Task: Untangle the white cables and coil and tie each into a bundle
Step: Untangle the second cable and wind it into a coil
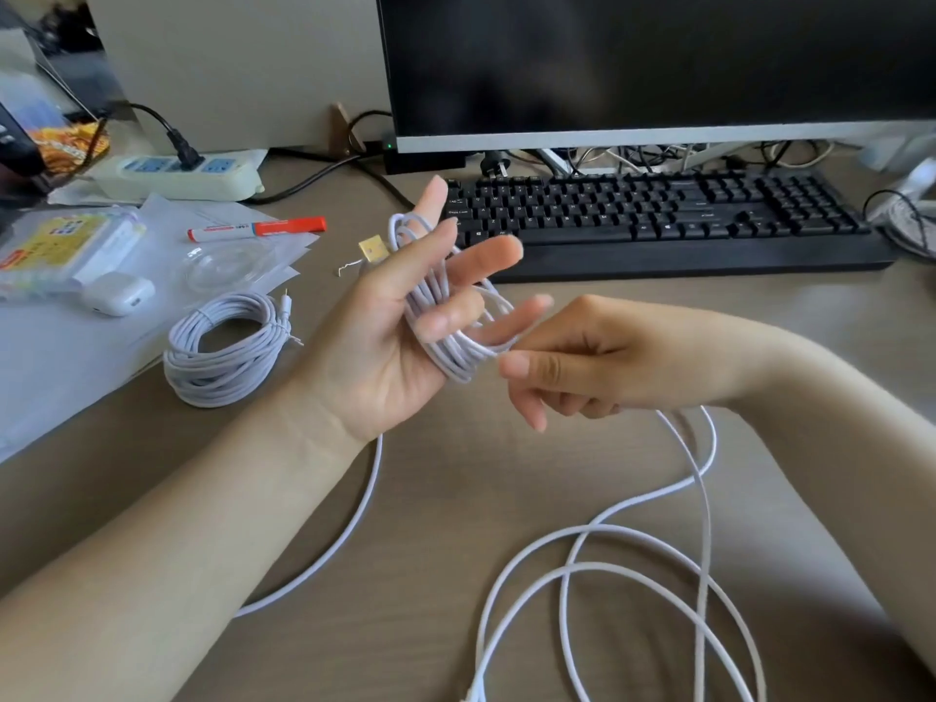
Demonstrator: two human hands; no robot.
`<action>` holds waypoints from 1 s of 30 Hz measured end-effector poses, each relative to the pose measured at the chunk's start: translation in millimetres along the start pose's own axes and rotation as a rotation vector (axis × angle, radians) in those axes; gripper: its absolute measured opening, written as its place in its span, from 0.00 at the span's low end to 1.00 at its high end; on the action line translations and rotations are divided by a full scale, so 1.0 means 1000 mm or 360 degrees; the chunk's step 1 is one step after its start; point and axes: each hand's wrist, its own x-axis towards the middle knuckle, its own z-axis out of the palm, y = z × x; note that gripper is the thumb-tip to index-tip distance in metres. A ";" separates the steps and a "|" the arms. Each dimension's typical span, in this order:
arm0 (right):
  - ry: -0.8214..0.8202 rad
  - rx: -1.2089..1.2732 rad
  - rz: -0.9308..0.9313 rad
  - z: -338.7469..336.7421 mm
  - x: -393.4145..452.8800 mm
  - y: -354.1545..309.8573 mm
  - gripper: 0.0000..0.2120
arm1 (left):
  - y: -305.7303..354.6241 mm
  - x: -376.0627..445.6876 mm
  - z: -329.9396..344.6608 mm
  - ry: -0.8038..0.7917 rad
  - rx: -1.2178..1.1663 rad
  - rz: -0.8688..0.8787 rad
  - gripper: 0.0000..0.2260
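My left hand [390, 342] is raised palm up over the desk, with several turns of a white cable [445, 321] wound around its fingers. My right hand [572, 362] pinches that cable right beside the coil, thumb and forefinger closed on it. The rest of this cable [602, 570] trails down from my right hand and lies in loose loops on the desk at the lower right; one strand [349, 534] runs under my left forearm. A second white cable [223, 347] lies coiled and tied in a bundle on the desk to the left.
A black keyboard [658, 215] and a monitor [658, 68] stand at the back. At the left are a power strip [177, 174], a red marker [258, 228], a white earbud case [119, 293], plastic bags and papers. A loose twist tie [349, 267] lies near a small yellow object.
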 end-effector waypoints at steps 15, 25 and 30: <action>0.0081 -0.0055 0.0342 -0.024 0.003 0.040 0.24 | 0.003 -0.012 -0.005 -0.1177 0.0228 -0.0963 0.36; 0.0626 0.1035 0.0370 -0.035 0.008 0.032 0.07 | -0.015 -0.009 -0.006 -0.0382 0.1097 -0.1135 0.25; 0.0733 0.1011 0.0198 -0.021 0.011 0.014 0.08 | -0.020 -0.006 -0.001 0.0014 0.0970 -0.0820 0.22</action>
